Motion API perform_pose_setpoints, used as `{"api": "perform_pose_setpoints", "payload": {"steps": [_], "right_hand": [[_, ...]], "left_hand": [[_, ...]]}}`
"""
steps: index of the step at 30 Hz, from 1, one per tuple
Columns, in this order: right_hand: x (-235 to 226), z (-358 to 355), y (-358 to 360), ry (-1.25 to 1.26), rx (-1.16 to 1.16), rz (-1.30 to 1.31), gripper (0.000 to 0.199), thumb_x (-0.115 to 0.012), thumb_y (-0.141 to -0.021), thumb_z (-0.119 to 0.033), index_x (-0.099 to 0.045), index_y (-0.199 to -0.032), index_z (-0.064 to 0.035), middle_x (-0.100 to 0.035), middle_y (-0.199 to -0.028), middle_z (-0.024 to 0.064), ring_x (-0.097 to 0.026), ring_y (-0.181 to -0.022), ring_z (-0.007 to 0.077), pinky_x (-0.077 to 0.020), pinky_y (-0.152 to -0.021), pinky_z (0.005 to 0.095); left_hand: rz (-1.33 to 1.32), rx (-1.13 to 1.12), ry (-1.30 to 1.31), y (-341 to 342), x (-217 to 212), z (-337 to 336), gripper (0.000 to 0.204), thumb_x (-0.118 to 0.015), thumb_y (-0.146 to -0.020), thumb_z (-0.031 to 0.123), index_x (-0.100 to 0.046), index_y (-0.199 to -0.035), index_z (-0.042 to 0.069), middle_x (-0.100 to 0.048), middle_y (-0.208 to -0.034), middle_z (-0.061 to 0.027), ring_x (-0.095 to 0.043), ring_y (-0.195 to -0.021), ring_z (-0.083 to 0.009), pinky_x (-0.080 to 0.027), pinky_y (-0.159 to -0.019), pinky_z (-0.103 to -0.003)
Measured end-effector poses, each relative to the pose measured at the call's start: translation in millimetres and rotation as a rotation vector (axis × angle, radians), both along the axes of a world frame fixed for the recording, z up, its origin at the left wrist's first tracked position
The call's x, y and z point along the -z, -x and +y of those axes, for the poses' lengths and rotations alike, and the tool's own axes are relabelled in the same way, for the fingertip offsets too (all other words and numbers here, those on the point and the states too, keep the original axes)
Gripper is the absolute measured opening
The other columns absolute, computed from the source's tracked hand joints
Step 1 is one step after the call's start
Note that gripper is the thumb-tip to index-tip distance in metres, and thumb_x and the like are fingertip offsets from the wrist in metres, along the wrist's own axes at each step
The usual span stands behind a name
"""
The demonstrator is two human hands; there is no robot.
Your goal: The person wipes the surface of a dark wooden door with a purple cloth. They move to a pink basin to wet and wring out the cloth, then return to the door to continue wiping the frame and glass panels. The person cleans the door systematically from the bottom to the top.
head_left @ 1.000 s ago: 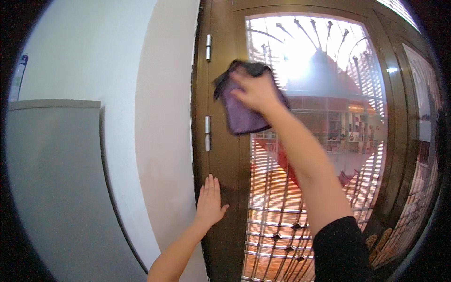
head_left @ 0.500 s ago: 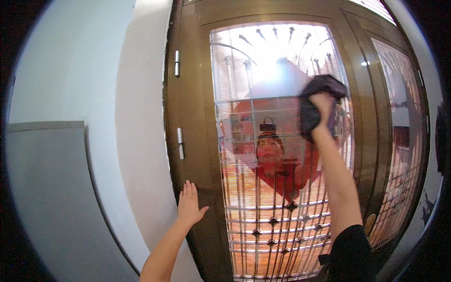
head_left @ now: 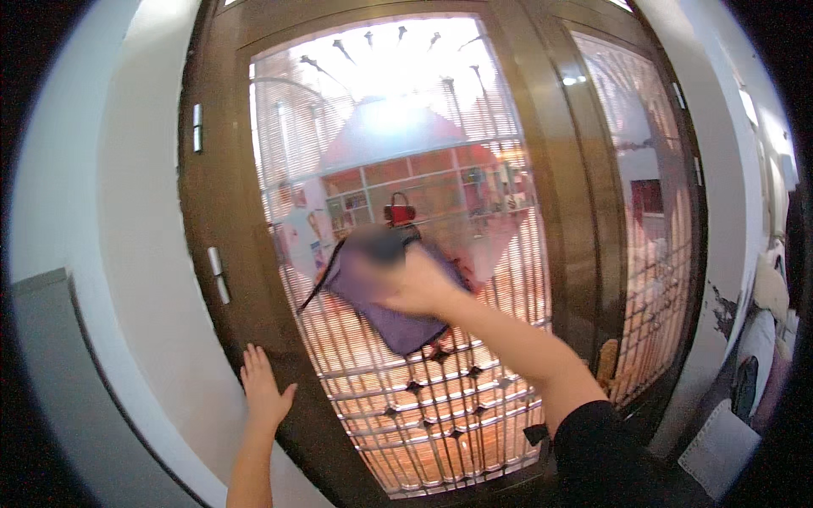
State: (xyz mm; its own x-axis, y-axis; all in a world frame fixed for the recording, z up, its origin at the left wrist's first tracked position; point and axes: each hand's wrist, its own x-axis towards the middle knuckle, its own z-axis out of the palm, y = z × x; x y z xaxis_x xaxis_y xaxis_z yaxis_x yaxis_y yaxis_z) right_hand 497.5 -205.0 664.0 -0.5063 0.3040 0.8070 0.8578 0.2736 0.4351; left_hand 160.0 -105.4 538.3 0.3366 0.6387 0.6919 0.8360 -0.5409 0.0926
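Observation:
My right hand presses a purple cloth flat against the glass pane of a brown wooden door; the cloth hangs below and to the left of the fingers. My left hand rests open, fingers spread, on the lower left part of the door frame. Behind the glass stands a metal grille with spear tips, and the pane reflects shelves and a person.
A white wall and a grey panel lie to the left of the door. A second glazed leaf stands to the right, with a pale cushion and other items at the lower right.
My right hand has swept the cloth from the upper part of the pane down to its middle. My left hand stays on the frame. The view has shifted.

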Motion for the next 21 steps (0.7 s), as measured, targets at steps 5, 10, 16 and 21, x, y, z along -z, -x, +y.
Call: {"api": "perform_pose_setpoints", "payload": {"steps": [5, 10, 16, 21], "right_hand": [[-36, -114, -126, -0.458, 0.537, 0.308, 0.054, -0.057, -0.084, -0.04, -0.053, -0.128, -0.0091, -0.04, -0.144, 0.0143, -0.036, -0.133, 0.0327, -0.029, -0.103, 0.0565], [15, -168, -235, -0.707, 0.81, 0.606, 0.04, -0.05, -0.089, -0.026, -0.056, -0.115, 0.0034, -0.05, -0.125, 0.0239, -0.039, -0.124, 0.0392, -0.0199, -0.108, 0.0567], [155, -140, -301, -0.546, 0.741, 0.81, 0.053, -0.061, -0.077, -0.027, -0.056, -0.121, 0.0021, -0.049, -0.132, 0.0198, -0.044, -0.119, 0.0389, -0.0305, -0.102, 0.0547], [34, -171, -282, -0.483, 0.838, 0.631, 0.041, -0.061, -0.077, -0.034, -0.061, -0.099, 0.0008, -0.056, -0.103, 0.0245, -0.051, -0.1, 0.0399, -0.0427, -0.086, 0.0483]], "left_hand": [[-0.023, -0.001, 0.053, -2, -1, 4, 0.106, -0.076, -0.073, 0.029, -0.008, -0.146, -0.006, -0.001, -0.154, -0.0233, -0.006, -0.143, -0.0372, -0.01, -0.115, -0.047], [-0.076, 0.045, 0.032, -12, -4, 6, 0.099, -0.074, -0.075, 0.022, -0.011, -0.146, -0.006, -0.003, -0.154, -0.023, -0.006, -0.143, -0.0377, -0.012, -0.115, -0.047], [-0.26, 0.057, -0.182, -28, -15, -17, 0.077, -0.056, -0.08, -0.002, -0.016, -0.146, -0.003, -0.001, -0.155, -0.0203, -0.008, -0.143, -0.0374, -0.01, -0.116, -0.048], [-0.171, 0.314, -0.598, -84, -62, -45, 0.064, -0.05, -0.081, 0.0, -0.027, -0.141, -0.003, -0.019, -0.151, -0.0238, -0.016, -0.14, -0.0409, -0.014, -0.113, -0.053]]}}
